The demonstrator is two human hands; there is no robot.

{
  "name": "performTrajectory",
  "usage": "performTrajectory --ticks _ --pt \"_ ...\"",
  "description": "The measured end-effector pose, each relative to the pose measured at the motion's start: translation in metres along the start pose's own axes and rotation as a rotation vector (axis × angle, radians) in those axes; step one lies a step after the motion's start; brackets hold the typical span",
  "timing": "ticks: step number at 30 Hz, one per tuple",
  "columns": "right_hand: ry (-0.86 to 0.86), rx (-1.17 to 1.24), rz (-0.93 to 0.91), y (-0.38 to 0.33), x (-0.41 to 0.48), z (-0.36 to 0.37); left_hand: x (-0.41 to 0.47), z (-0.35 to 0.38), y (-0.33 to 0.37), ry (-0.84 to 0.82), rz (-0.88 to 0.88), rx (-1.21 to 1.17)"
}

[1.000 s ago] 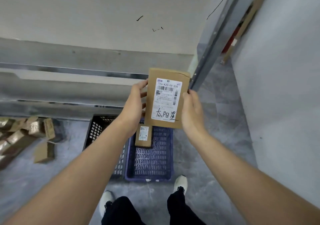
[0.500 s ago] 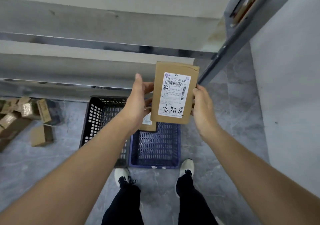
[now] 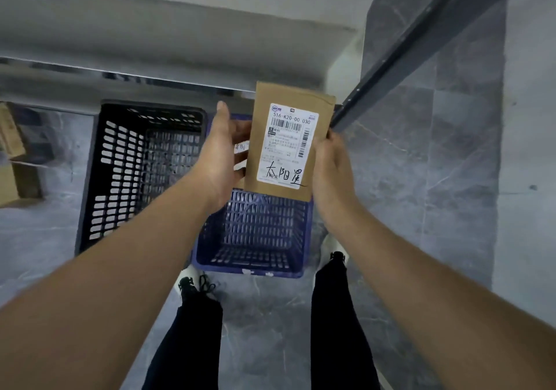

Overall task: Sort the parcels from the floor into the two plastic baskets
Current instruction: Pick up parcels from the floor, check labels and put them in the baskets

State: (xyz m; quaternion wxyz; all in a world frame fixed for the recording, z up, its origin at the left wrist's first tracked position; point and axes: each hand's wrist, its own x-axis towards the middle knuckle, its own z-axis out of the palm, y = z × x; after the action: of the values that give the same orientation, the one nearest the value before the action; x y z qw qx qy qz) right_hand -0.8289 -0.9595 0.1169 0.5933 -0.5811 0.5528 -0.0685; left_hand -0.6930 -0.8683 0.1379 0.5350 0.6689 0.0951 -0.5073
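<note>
A flat brown parcel point(image 3: 288, 143) with a white shipping label is held upright above a blue lattice basket point(image 3: 246, 266); a black lattice basket point(image 3: 120, 179) stands just left.

**Brown, black and blue on grey**

Kraft-brown parcel point(image 3: 258, 149); carries a white label point(image 3: 285, 161) with black barcodes, printed digits and handwritten black strokes. Black basket point(image 3: 117, 164), pierced all over in a grid of slots. Blue basket point(image 3: 255, 257) with the same slotted lattice and white scraps on the near rim. Grey floor point(image 3: 391, 194), marbled with pale veins. Black trousers point(image 3: 340, 329), white shoes point(image 3: 188, 281) with black laces. Dark grey shelf post point(image 3: 391, 67).
</note>
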Motion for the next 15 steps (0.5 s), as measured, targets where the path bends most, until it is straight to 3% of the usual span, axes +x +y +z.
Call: performTrajectory --ticks 15 --pt "0.006 -0.044 0.145 0.165 0.114 0.058 0.160 -0.017 -0.140 0.031 -0.157 0.003"
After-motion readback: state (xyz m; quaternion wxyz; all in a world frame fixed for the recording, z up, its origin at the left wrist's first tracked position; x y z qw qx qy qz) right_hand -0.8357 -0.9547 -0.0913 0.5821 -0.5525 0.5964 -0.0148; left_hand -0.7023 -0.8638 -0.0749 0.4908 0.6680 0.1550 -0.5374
